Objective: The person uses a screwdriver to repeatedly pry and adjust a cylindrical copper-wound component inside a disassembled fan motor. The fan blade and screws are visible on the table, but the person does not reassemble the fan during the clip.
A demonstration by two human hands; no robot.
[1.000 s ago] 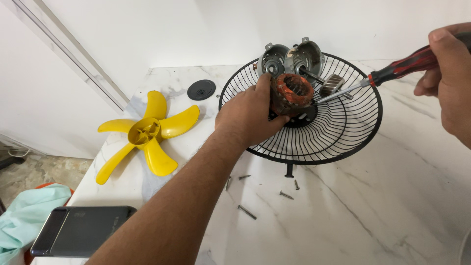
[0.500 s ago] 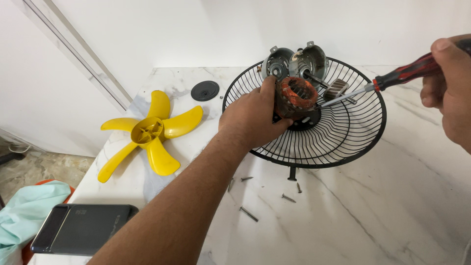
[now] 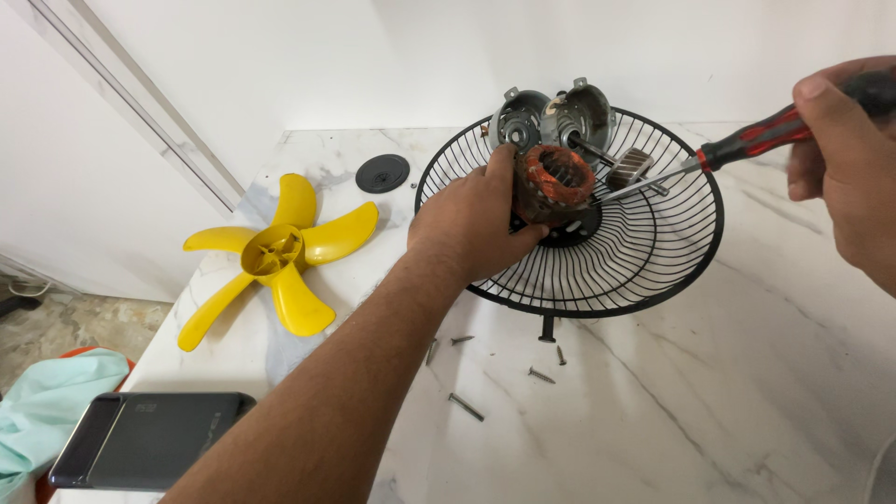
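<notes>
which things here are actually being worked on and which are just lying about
In use:
left hand gripping the copper-wound motor core
right hand holding the screwdriver, tip by the core
wire fan guard under the core
metal motor covers

Lying about:
yellow fan blade
black round cap
loose screws
dark flat device
pale green cloth

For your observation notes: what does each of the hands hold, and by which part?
Left hand grips the copper-wound motor stator by its side; right hand holds the red-and-black screwdriver by its handle.

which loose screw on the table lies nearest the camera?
The long screw, lowest in view, just right of the left forearm; the other screws lie farther up, toward the black fan guard.
</notes>
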